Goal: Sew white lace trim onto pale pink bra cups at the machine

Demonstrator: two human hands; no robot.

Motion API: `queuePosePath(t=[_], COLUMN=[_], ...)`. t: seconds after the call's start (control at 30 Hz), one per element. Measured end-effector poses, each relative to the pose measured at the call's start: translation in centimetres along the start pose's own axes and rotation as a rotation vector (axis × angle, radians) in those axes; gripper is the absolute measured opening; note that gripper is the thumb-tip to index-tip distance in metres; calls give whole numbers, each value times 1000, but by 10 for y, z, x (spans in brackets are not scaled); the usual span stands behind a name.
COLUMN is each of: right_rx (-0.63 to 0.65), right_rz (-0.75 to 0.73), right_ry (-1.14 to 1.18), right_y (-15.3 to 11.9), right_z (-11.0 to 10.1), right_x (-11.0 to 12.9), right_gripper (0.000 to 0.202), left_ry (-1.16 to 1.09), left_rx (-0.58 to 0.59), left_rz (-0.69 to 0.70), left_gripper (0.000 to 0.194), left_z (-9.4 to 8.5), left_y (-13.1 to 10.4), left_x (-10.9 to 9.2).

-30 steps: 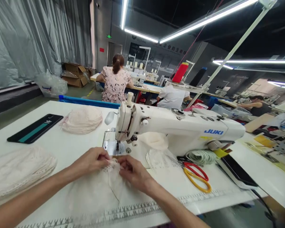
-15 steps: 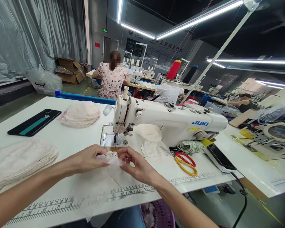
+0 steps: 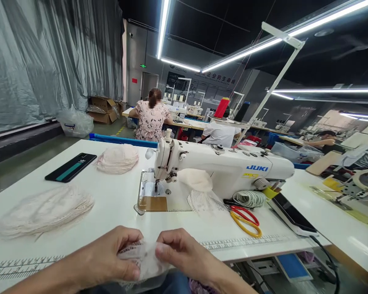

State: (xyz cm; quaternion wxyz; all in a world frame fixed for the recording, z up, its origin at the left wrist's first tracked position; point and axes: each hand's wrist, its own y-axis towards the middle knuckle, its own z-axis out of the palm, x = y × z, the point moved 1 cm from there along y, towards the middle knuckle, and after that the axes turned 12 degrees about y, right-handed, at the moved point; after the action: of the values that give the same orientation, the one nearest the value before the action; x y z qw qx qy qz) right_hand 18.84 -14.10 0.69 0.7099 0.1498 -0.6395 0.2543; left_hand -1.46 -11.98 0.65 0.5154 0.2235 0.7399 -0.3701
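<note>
A piece of sheer white lace fabric [image 3: 149, 261] is stretched between my two hands at the front edge of the table. My left hand [image 3: 113, 255] pinches its left part, where a lace edging shows between thumb and fingers. Thumb and forefinger of my right hand [image 3: 180, 253] are closed on the right part. The lower end of the fabric hangs over my lap. Beyond my hands stands a white sewing machine [image 3: 214, 167], its needle and presser foot above the metal plate; no cloth lies under the foot.
Left lie a stack of lace pieces [image 3: 46, 210], a pinkish stack [image 3: 118, 158] and a dark phone-shaped item [image 3: 71, 167]. Right are scissors [image 3: 247, 222] with red and yellow handles, a coil of pale cord [image 3: 249, 199] and a black-screened device [image 3: 292, 214]. People sit at tables beyond.
Both hands have drawn back from the machine toward the table's front edge with the lace fabric between them. The view has tilted up somewhat.
</note>
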Motion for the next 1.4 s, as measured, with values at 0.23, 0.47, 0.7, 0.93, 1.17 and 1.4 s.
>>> queuePosePath(t=[0.23,0.47,0.7,0.93,1.17,1.4], right_rx=[-71,-160,-73,-65,18,68], right_rz=[40,29,238,261,298,300], right_ry=[-64,-223,-11,64,146,208], right_y=[-18,-23,-29,-31,-31,-33], right_z=[17,24,13,16,9,1], right_x=[-10,-18,-41,-48,-49,-52], right_gripper=[54,39,38,35,36,43], left_ry=[-8,-96,-211,-187,-211,-285], left_rx=[9,-127,-102,-58,-84,-92], left_rz=[-2,-50,-69,-107,-193,-255], left_gripper=[37,44,34,43,47,49], left_z=[30,50,54,54,57,58], left_y=[-15,-7,-11,-16,-15,-12], left_x=[3,28,39,42,48,64])
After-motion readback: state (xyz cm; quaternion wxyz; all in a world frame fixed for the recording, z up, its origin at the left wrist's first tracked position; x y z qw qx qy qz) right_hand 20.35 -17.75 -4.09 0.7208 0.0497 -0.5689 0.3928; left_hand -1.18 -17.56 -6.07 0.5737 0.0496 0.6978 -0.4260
